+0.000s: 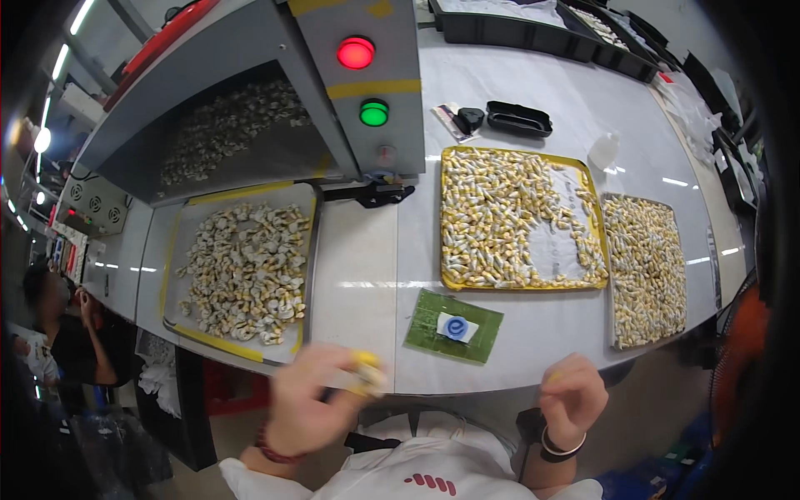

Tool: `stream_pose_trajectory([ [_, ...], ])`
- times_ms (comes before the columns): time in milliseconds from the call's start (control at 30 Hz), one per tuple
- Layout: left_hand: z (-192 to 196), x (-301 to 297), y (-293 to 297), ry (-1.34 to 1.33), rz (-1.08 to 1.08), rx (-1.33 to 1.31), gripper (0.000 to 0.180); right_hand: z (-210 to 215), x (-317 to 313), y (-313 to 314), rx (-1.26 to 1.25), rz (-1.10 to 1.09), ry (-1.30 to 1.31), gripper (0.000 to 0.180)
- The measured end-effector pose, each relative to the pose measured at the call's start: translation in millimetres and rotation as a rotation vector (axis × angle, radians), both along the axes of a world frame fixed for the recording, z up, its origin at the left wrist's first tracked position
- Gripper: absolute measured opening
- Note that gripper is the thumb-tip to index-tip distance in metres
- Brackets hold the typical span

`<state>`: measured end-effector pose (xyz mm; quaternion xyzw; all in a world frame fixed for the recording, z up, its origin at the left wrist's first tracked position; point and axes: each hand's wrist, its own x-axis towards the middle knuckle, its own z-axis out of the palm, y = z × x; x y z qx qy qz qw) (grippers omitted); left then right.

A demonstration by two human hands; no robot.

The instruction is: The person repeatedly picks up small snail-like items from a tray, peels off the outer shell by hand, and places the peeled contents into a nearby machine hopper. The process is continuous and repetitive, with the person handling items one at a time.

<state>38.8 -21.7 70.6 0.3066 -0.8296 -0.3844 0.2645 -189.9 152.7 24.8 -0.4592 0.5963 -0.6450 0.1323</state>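
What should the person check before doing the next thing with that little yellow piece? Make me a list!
1. Left hand has a grip on the small yellow and white piece: cannot tell, the hand is blurred.
2. Right hand is free: cannot tell, it is curled and something yellow may show at its fingers.
3. Grey tray on the left has room: ok, bare patches show around its pile of pieces.
4. Yellow tray in the middle holds pieces: ok, mostly full, with one bare patch.
5. Table edge in front of the hands is free of clutter: ok, only a green card lies nearby.
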Motion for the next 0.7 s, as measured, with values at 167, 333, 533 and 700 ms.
stream_pose_trajectory([
  [167, 33, 62, -79, -0.407, 0.471, -0.567, 0.028, -5, -13, 0, 0.013, 0.007, -0.07, 0.009],
  [333, 42, 44, -161, -0.359, 0.394, -0.575, 0.034, -13, -15, -3, 0.051, -0.035, -0.098, 0.007],
  [533, -9, -42, -292, -0.66, 0.271, -0.758, 0.036, -1, -10, 7, 0.08, -0.108, -0.051, 0.007],
  [700, -46, -75, -365, -0.571, 0.148, -0.891, 0.033, -2, -13, 33, 0.095, -0.225, 0.005, 0.006],
])
